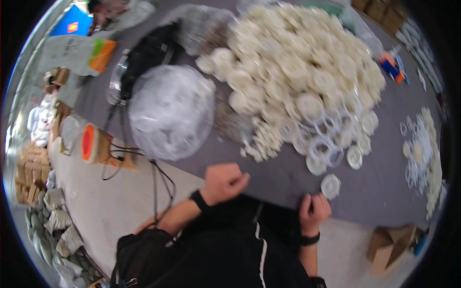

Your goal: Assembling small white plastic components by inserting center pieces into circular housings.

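My left hand (224, 182) is curled into a loose fist at the table's near edge, below the heap of small off-white plastic pieces (265, 142). Whatever its fingers may hold is hidden. My right hand (315, 210) is also curled, with thumb and fingers drawn together; its inside does not show. Just beyond its fingertips a round white plastic disc (330, 186) lies flat on the table, and I cannot tell if they touch. Farther off rises a large pile of similar off-white discs (293, 62), with several translucent rings (327, 150) scattered on its near side.
Left of the pile stand a clear bag of white parts (172, 113) and a black bag (150, 60). Small metal parts (231, 117) lie between. An orange-and-tan round object (96, 144) has dark cords beside it. More rings (418, 153) are at the right; a cardboard box (390, 249) stands below.
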Action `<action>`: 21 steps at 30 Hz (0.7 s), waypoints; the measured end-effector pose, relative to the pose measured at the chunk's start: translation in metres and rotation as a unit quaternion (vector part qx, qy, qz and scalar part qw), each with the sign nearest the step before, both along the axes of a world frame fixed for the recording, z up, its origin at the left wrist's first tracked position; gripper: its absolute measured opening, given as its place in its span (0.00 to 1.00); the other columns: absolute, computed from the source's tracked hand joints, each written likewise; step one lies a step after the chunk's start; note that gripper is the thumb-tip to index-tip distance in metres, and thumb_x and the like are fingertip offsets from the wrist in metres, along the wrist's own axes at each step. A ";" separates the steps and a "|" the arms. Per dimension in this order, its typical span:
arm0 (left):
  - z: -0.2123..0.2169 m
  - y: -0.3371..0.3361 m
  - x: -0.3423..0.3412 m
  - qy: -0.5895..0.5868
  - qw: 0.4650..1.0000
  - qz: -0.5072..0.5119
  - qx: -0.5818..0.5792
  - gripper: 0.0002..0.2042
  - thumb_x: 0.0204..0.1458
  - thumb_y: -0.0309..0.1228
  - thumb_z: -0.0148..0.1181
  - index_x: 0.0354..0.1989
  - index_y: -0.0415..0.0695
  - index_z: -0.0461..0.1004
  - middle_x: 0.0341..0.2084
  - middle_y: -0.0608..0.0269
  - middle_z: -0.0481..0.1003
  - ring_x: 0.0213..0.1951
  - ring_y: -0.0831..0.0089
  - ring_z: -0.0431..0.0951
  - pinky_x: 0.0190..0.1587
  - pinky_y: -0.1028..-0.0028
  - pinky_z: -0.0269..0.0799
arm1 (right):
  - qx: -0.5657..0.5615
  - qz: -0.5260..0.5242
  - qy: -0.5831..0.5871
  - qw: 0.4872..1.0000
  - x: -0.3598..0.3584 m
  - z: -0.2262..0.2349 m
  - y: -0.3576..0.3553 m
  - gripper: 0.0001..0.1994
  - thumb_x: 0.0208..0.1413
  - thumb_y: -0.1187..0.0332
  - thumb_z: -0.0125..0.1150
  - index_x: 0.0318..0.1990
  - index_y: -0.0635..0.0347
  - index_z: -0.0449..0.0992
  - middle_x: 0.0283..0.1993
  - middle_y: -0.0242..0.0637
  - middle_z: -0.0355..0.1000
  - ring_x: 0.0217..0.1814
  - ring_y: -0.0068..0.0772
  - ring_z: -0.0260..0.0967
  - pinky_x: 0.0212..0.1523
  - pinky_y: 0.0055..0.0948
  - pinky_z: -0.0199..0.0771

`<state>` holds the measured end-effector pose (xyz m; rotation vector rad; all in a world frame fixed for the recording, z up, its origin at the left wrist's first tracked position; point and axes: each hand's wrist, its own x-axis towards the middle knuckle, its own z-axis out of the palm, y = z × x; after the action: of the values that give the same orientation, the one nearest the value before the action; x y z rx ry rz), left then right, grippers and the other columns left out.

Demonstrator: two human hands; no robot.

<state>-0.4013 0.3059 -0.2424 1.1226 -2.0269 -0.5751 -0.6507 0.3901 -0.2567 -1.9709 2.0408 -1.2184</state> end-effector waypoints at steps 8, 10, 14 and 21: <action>0.043 -0.055 -0.008 0.045 0.989 0.051 0.129 0.12 0.48 0.27 0.58 0.18 0.37 0.64 0.14 0.61 0.61 0.17 0.74 0.59 0.22 0.74 0.55 | 0.057 0.172 -0.213 0.960 0.015 0.033 -0.044 0.06 0.44 0.77 0.59 0.20 0.63 0.69 0.16 0.37 0.60 0.15 0.33 0.58 0.17 0.28 0.54; 0.049 -0.074 -0.018 0.019 0.992 0.081 0.091 0.06 0.48 0.27 0.58 0.26 0.38 0.68 0.21 0.60 0.66 0.21 0.72 0.65 0.25 0.74 0.60 | 0.068 0.203 -0.235 0.948 0.030 0.042 -0.064 0.03 0.45 0.75 0.60 0.25 0.60 0.72 0.19 0.36 0.63 0.16 0.31 0.60 0.17 0.27 0.58; 0.035 -0.104 -0.009 -0.066 0.988 0.132 -0.048 0.09 0.47 0.25 0.56 0.38 0.39 0.71 0.33 0.57 0.69 0.28 0.69 0.70 0.33 0.75 0.66 | 0.084 0.175 -0.216 0.957 0.037 0.036 -0.073 0.04 0.45 0.74 0.61 0.29 0.58 0.73 0.22 0.33 0.65 0.17 0.28 0.62 0.18 0.25 0.60; 0.039 -0.059 -0.036 -0.026 0.999 0.025 0.009 0.07 0.43 0.20 0.58 0.33 0.41 0.74 0.25 0.63 0.69 0.23 0.73 0.68 0.26 0.77 0.64 | 0.007 -0.107 -0.145 0.984 -0.024 0.039 -0.056 0.08 0.43 0.76 0.62 0.33 0.57 0.74 0.24 0.32 0.67 0.20 0.25 0.63 0.21 0.24 0.63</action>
<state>-0.4369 0.2472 -0.2029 1.2060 -2.0352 -0.5443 -0.6747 0.3341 -0.2173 -1.4914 2.1385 -1.4277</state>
